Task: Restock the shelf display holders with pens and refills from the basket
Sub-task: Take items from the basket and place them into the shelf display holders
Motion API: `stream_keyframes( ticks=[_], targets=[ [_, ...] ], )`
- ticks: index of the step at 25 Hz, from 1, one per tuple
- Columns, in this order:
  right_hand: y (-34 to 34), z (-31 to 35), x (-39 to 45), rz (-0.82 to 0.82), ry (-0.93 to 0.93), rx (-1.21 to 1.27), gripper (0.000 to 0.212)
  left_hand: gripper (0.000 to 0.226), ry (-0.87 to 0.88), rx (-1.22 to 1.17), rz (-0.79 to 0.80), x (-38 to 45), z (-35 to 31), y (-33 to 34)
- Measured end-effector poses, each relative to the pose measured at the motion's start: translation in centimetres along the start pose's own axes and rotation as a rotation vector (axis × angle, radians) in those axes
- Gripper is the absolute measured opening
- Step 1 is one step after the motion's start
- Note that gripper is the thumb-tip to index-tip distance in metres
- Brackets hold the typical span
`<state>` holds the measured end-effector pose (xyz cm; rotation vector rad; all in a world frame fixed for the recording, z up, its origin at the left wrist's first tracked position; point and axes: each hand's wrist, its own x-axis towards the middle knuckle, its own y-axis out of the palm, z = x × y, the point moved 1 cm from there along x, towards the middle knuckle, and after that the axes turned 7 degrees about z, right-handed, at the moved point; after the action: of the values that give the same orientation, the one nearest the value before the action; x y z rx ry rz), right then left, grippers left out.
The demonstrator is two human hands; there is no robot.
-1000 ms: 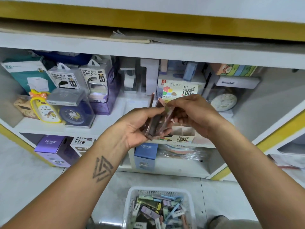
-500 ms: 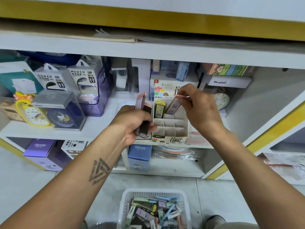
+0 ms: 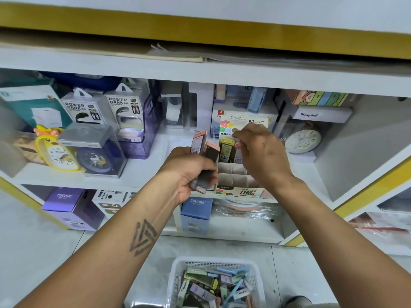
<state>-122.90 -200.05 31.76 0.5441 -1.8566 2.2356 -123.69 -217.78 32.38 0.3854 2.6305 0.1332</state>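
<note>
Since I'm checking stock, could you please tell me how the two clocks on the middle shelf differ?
The yellow clock stands unboxed, left of the blue clock, which sits inside a clear case. The yellow one has a white face and an orange bow on top; the blue one has a dark face with a pale picture on it. Both are round-faced, stand upright on the same shelf and face outward.

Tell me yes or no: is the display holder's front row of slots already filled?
No: the front slots of the display holder show bare cardboard, and only the back row holds refill cases.
</note>
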Motion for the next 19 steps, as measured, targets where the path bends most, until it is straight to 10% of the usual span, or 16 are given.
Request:
stream_keyframes(
  ticks=[7, 14, 19],
  targets=[
    [0.5, 0.8, -0.1, 0.11, -0.045, -0.016, 0.045, 0.026, -0.005, 0.0, 0.035, -0.1, 0.2, 0.0],
    [-1.1, 1.1, -0.3, 0.299, 0.429, 1.085, 0.01, 0.027, 0.018, -0.012, 0.137, -0.2, 0.4, 1.1],
    [-3.3, -1.4, -0.3, 0.108, 0.453, 0.944, 0.008, 0.025, 0.038, 0.067, 0.022, 0.3, 0.6, 1.1]
  ],
)
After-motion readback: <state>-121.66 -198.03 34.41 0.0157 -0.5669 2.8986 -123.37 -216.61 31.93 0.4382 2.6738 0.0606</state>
